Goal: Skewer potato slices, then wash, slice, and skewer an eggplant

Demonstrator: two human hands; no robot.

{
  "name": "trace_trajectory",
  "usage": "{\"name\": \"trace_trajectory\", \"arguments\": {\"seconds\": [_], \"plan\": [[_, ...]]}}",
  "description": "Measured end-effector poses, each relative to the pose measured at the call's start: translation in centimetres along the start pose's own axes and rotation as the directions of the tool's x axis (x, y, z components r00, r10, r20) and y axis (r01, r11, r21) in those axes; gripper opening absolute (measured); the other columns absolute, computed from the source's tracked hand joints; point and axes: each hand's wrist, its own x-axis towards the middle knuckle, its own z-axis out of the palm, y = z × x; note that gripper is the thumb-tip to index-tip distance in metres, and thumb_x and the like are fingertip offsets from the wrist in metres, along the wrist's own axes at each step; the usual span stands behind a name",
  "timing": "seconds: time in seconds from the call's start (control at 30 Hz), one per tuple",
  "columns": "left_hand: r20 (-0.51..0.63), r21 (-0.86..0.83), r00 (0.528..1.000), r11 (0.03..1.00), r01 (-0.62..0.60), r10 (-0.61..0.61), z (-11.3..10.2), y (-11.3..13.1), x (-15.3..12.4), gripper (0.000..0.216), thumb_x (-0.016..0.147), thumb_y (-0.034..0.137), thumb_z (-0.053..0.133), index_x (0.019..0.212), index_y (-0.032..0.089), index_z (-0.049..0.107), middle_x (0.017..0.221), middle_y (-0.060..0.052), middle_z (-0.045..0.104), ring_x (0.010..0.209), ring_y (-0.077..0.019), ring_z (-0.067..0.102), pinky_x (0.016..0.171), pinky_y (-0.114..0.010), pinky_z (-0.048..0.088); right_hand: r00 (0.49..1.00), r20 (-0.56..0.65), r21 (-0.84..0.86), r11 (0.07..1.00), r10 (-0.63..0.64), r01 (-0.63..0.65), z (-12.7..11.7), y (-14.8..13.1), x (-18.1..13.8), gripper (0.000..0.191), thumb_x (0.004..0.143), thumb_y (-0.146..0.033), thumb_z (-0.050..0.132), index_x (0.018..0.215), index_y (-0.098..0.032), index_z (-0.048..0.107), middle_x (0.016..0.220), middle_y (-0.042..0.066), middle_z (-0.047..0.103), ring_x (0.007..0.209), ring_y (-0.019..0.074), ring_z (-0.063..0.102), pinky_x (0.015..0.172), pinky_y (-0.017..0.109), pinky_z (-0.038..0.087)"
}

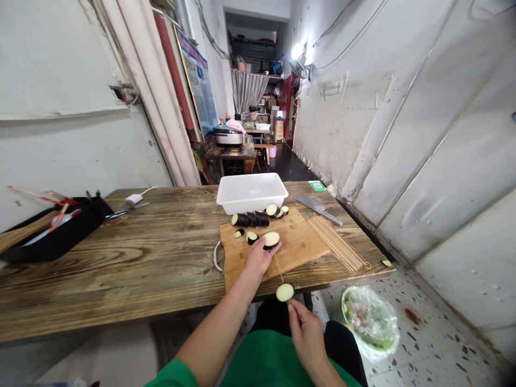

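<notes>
My left hand (260, 259) grips a thick eggplant slice (271, 239) above the cutting board (298, 236). In my right hand (305, 325) is a thin bamboo skewer (278, 266), held low in front of the board. One eggplant slice (285, 292) is threaded on the skewer close to my right fingers. The skewer's far end reaches the slice in my left hand; whether it has gone in I cannot tell. On the board lie a row of cut eggplant pieces (250, 219), more slices (273, 210) behind, and small end pieces (239, 233) at the left.
A white plastic tub (252, 193) stands behind the board. To the right lie a cleaver (318, 208) and a bundle of skewers (336, 244). A lined waste bin (371, 322) is on the floor at right. A black holder (60, 231) stands far left; a person (253, 115) is in the background.
</notes>
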Motion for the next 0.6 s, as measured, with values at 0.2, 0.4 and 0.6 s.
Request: {"name": "trace_trajectory", "arguments": {"seconds": [0.2,0.4,0.6], "plan": [[0.001,0.021,1.0,1.0,-0.009,0.009,-0.02,-0.03,-0.06,0.013,0.089,0.005,0.05,0.082,0.014,0.056,0.092,-0.009,0.07,0.1,-0.0235,0.066,0.087,-0.056,0.055,1.0,0.006,-0.005,1.0,0.003,-0.003,0.0,-0.04,0.06,0.044,0.095,-0.045,0.04,0.097,-0.015,0.073,0.077,0.01,0.074,0.063,0.0202,0.069,0.058,0.026,0.054],[0.032,0.066,0.999,0.998,-0.024,0.021,-0.06,-0.09,-0.33,0.012,0.089,0.004,0.049,0.084,0.013,0.056,0.09,-0.009,0.07,0.092,-0.0225,0.068,0.085,-0.055,0.056,1.0,0.012,-0.018,1.0,0.003,-0.003,0.03,-0.08,0.11,0.043,0.095,-0.042,0.04,0.097,-0.014,0.072,0.078,0.01,0.074,0.062,0.0197,0.068,0.058,0.025,0.053],[0.042,0.114,0.999,0.993,-0.015,0.01,0.08,-0.05,-0.71,0.014,0.088,0.002,0.049,0.084,0.012,0.058,0.09,-0.011,0.07,0.095,-0.0236,0.068,0.086,-0.054,0.057,1.0,0.02,-0.002,1.0,0.006,-0.006,-0.12,-0.27,0.38,0.044,0.096,-0.042,0.039,0.097,-0.013,0.072,0.077,0.01,0.074,0.063,0.0194,0.068,0.059,0.024,0.052]]}}
